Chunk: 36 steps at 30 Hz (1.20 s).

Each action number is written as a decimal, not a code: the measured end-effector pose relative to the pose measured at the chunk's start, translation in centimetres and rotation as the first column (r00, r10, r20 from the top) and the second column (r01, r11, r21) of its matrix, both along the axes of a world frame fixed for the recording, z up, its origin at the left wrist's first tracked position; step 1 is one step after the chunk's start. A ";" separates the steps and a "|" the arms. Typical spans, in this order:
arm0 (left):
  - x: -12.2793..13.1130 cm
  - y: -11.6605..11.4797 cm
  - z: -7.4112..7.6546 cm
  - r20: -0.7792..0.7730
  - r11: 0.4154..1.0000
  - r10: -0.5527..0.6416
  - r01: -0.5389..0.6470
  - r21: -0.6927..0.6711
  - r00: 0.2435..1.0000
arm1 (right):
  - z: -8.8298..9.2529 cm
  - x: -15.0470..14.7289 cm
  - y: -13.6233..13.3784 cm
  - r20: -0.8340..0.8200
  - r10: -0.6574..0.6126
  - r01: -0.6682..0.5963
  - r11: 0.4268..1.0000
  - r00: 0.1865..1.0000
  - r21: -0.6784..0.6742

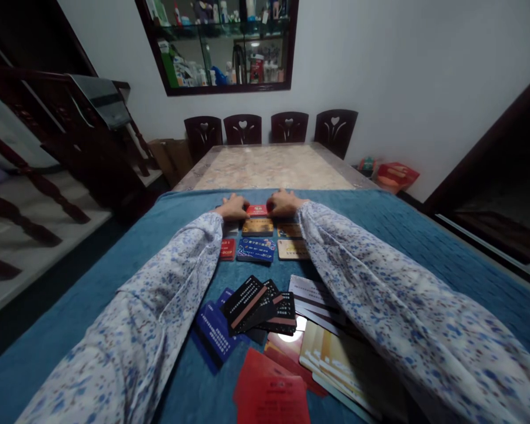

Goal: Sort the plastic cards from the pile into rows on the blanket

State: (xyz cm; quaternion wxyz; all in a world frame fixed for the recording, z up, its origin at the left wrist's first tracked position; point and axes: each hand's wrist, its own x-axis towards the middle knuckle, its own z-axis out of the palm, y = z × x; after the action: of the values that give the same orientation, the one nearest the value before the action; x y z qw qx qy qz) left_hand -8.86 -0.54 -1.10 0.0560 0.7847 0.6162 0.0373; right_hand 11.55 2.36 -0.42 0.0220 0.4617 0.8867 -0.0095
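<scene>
A red card point(257, 210) lies at the far end of the rows of cards on the blue cloth. My left hand point(234, 207), fingers curved, is at its left edge; my right hand point(284, 204) meets its right edge the same way. Nearer to me are a gold card point(257, 227) and a blue stack of cards point(256, 249). Left of the blue stack sits another red card point(227, 249), partly under my left sleeve. A cream card point(292, 249) and a darker gold card point(288, 230) lie on the right, partly covered by my right arm.
Closer to me are loose fanned piles: black cards point(251, 303), blue cards point(214, 333), silver cards point(311, 297), pale gold cards point(331, 350) and red cards point(271, 391). Beyond the blue cloth point(181, 206) extends a marble tabletop point(269, 165), with several dark chairs point(288, 128) behind it.
</scene>
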 end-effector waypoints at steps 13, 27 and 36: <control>0.0 0.3 0.4 -0.034 0.998 -0.056 0.055 -0.033 0.998 | -0.3 0.4 0.4 0.023 0.023 -0.023 1.000 0.999 0.002; 0.3 0.4 0.3 -0.045 0.999 -0.049 0.049 -0.012 0.998 | 0.6 -0.2 -0.6 0.055 0.012 -0.011 1.000 0.998 -0.005; 0.1 -0.1 0.3 -0.093 0.998 -0.054 0.052 -0.022 0.994 | 1.1 0.1 -1.1 0.076 0.030 -0.032 0.999 0.997 0.015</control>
State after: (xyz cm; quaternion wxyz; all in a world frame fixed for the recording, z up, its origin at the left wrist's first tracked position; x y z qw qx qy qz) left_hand -8.74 -0.62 -0.81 0.0358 0.8012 0.5973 -0.0071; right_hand 11.62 1.25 0.70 0.0523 0.4481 0.8923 0.0156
